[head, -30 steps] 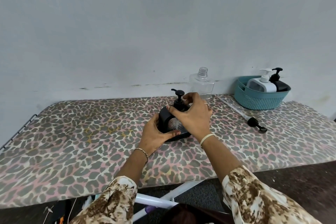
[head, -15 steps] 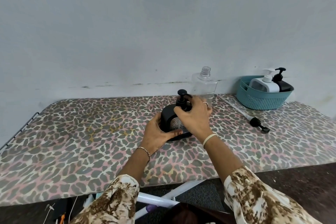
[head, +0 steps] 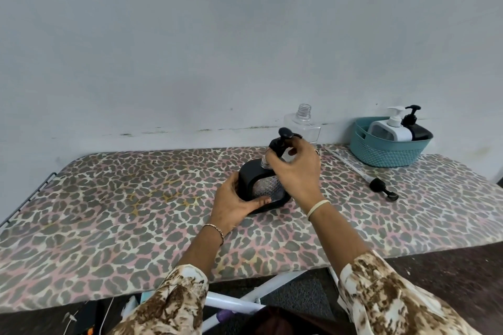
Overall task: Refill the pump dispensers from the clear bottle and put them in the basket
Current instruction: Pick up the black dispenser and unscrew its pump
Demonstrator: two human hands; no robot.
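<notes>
A black-framed dispenser (head: 251, 175) with a textured clear body stands mid-table. My left hand (head: 234, 202) grips its base and left side. My right hand (head: 295, 168) pinches its black pump head (head: 283, 136), which is lifted so the bare threaded neck shows beneath it. Behind them stands the clear bottle (head: 303, 124), uncapped. The teal basket (head: 381, 149) at the back right holds a white dispenser (head: 389, 129) and a black dispenser (head: 416, 128).
A loose black pump with a long clear tube (head: 377, 185) lies on the leopard-print board (head: 109, 198) between the hands and the basket. The board runs along a grey wall; its front edge is near my sleeves.
My right hand has raised the pump head off the dispenser's neck, exposing the thread. My left hand keeps holding the dispenser in place.
</notes>
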